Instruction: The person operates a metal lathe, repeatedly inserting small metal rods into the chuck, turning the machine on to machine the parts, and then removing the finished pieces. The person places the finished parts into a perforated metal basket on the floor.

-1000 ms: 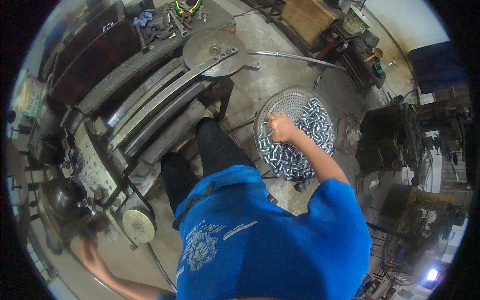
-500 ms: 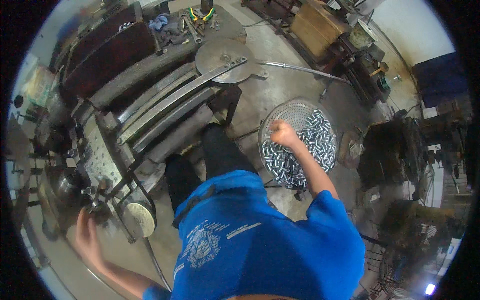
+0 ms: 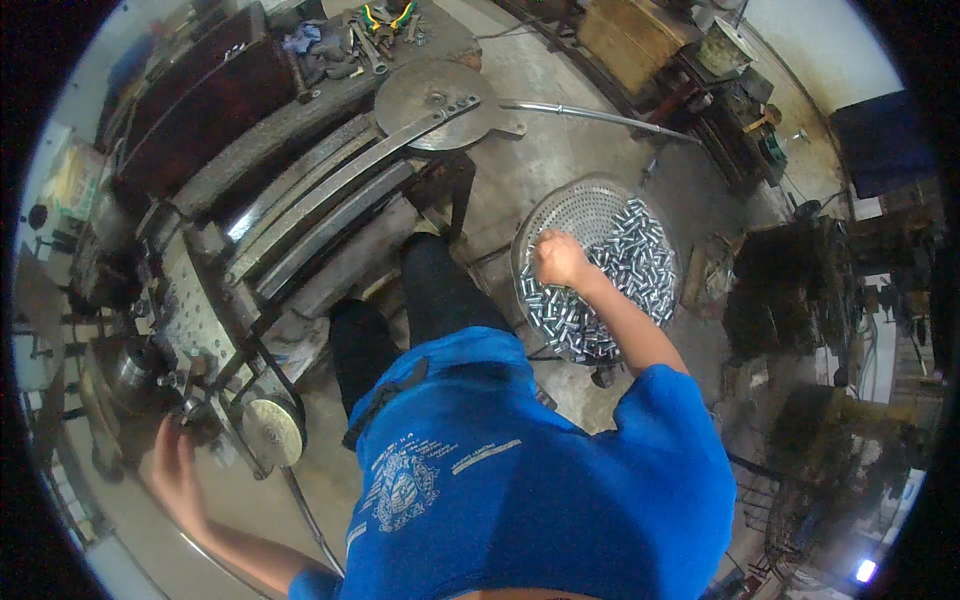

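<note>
My right hand is closed above a round perforated metal tray. Short shiny metal pins are heaped in the tray, mostly in its right and near parts. Whatever those curled fingers hold, if anything, is hidden. At the far left, my left hand has its fingers stretched out, with the tips close to a small metal machine fitting. I cannot tell whether they touch it. A pale round disc sits on the machine to the right of this hand.
Long metal bars run across the machine to a large steel disc. Pliers and a wrench lie on the bench behind. A thin rod reaches from the disc toward a cardboard box. Dark machinery stands at right.
The view has shifted slightly, so the machine and tray sit a little higher and further left. My right hand stays closed over the tray; my left hand keeps its place by the fitting.
</note>
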